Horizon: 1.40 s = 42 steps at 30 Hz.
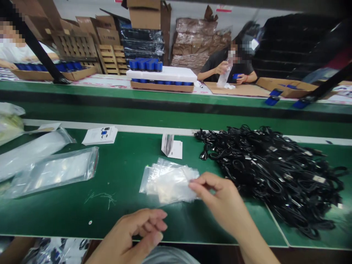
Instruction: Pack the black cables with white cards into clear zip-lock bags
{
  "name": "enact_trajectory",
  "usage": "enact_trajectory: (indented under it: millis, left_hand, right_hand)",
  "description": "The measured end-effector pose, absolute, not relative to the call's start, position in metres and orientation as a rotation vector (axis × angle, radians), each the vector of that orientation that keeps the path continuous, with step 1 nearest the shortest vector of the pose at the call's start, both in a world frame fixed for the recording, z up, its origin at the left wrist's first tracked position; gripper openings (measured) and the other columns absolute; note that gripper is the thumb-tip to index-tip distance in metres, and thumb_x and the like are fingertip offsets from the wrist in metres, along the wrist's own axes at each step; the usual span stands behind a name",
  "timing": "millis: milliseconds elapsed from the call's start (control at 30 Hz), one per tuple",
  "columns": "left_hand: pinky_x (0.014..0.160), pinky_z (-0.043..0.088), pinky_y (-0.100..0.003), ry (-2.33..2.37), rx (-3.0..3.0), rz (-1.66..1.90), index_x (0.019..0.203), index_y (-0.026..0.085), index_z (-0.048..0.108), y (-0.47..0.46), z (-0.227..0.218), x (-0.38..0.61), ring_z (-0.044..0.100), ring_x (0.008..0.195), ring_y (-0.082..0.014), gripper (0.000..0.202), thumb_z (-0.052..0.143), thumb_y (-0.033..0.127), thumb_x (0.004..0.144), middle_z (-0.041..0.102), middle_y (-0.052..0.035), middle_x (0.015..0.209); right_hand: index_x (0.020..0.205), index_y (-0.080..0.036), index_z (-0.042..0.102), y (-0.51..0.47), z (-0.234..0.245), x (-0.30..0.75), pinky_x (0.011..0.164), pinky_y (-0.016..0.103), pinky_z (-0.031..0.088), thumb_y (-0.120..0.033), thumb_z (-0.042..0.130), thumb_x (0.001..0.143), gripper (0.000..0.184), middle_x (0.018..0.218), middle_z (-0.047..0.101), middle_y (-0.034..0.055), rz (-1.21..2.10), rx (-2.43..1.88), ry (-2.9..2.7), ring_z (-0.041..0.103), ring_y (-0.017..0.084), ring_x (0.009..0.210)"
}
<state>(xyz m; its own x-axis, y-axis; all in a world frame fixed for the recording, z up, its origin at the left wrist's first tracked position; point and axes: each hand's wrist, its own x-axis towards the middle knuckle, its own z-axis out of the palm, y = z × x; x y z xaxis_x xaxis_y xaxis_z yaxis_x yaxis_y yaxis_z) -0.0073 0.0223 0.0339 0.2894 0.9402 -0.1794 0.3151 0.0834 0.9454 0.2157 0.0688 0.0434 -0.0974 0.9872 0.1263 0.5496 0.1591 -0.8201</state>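
My right hand pinches the edge of a small stack of clear plastic bags lying on the green workbench mat. My left hand hovers near the bench's front edge with curled fingers, a little apart from the stack and apparently holding nothing. To the right of my right hand lies a large heap of black USB cables. A folded paper leaflet stands just beyond the bags.
Larger clear zip bags and a white instruction card lie at left. Beyond a green conveyor belt, a co-worker holds a plastic bag among trays of blue-capped items. Cardboard boxes and pallets stand behind.
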Motion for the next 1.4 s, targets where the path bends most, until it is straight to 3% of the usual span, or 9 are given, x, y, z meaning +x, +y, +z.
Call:
enact_trajectory:
  millis: [133,300,467,833,967,1067,1200,1300,1400]
  left_hand:
    - [0.075,0.058,-0.022,1.34,1.481,0.818,0.103,0.028,0.068,0.029,0.031,0.011,0.073,0.082,-0.0169,0.024,0.062,0.035,0.081,0.076,-0.0017,0.092]
    - [0.07,0.059,-0.02,1.381,1.664,0.825,0.1,0.026,0.07,0.03,0.029,0.006,0.074,0.077,-0.017,0.022,0.066,0.03,0.079,0.076,-0.0025,0.094]
    - [0.068,0.059,-0.02,1.422,1.509,0.82,0.093,0.023,0.074,0.03,0.028,0.008,0.073,0.076,-0.0178,0.021,0.064,0.036,0.081,0.076,-0.0049,0.094]
    - [0.067,0.057,-0.025,1.324,1.357,0.625,0.088,0.02,0.069,0.036,0.029,0.009,0.07,0.072,-0.0192,0.026,0.052,0.039,0.087,0.073,-0.0023,0.075]
    - [0.052,0.047,-0.017,1.392,1.542,0.605,0.07,0.021,0.062,0.038,0.032,0.01,0.063,0.056,-0.0133,0.024,0.051,0.034,0.087,0.064,0.0032,0.059]
    - [0.045,0.04,-0.015,1.46,1.764,0.56,0.064,0.021,0.058,0.038,0.033,0.007,0.056,0.048,-0.0099,0.028,0.05,0.033,0.088,0.059,0.0055,0.054]
    - [0.051,0.045,-0.012,1.411,1.942,0.637,0.071,0.022,0.056,0.036,0.025,0.007,0.061,0.051,-0.0073,0.021,0.047,0.026,0.09,0.063,0.0067,0.061]
    - [0.049,0.045,-0.013,1.367,2.103,0.691,0.07,0.022,0.05,0.035,0.015,0.011,0.059,0.048,-0.0071,0.021,0.045,0.021,0.09,0.06,0.0065,0.059]
    - [0.043,0.039,-0.015,1.364,2.259,0.748,0.062,0.022,0.042,0.035,0.009,0.014,0.051,0.043,-0.0072,0.027,0.044,0.018,0.089,0.051,0.0068,0.051]
  right_hand:
    - [0.073,-0.02,0.066,0.042,0.039,0.197,0.057,0.023,0.045,-0.024,0.049,0.091,0.025,0.066,0.069,-0.0004,1.166,-1.384,-1.713,0.063,0.015,0.061]
    - [0.069,-0.019,0.065,0.035,0.028,0.181,0.057,0.023,0.042,-0.02,0.054,0.086,0.02,0.064,0.066,0.0,1.007,-1.387,-1.762,0.06,0.014,0.058]
    - [0.064,-0.018,0.063,0.037,0.023,0.17,0.05,0.022,0.039,-0.018,0.054,0.083,0.02,0.058,0.063,0.0003,0.942,-1.373,-1.821,0.057,0.014,0.051]
    - [0.071,-0.019,0.063,0.038,0.022,0.171,0.055,0.024,0.042,-0.014,0.058,0.085,0.015,0.066,0.066,0.0007,0.924,-1.254,-2.008,0.061,0.016,0.059]
    - [0.069,-0.017,0.063,0.036,0.018,0.17,0.055,0.03,0.046,-0.013,0.055,0.085,0.019,0.066,0.065,0.0043,0.755,-1.226,-2.213,0.061,0.02,0.059]
    - [0.086,-0.013,0.066,0.032,0.016,0.169,0.059,0.033,0.051,-0.013,0.055,0.084,0.011,0.078,0.067,0.0097,0.683,-1.296,-2.123,0.064,0.023,0.067]
    - [0.11,-0.008,0.061,0.028,0.013,0.168,0.065,0.035,0.055,-0.01,0.048,0.081,0.032,0.089,0.07,0.0134,0.602,-1.232,-2.066,0.067,0.025,0.074]
    - [0.104,-0.01,0.062,0.029,0.011,0.168,0.064,0.029,0.052,-0.004,0.042,0.078,0.033,0.086,0.071,0.0103,0.548,-1.201,-2.093,0.067,0.021,0.071]
    - [0.08,-0.016,0.061,0.031,0.011,0.167,0.051,0.025,0.039,-0.006,0.044,0.081,0.02,0.067,0.066,0.0032,0.434,-1.287,-2.146,0.061,0.016,0.054]
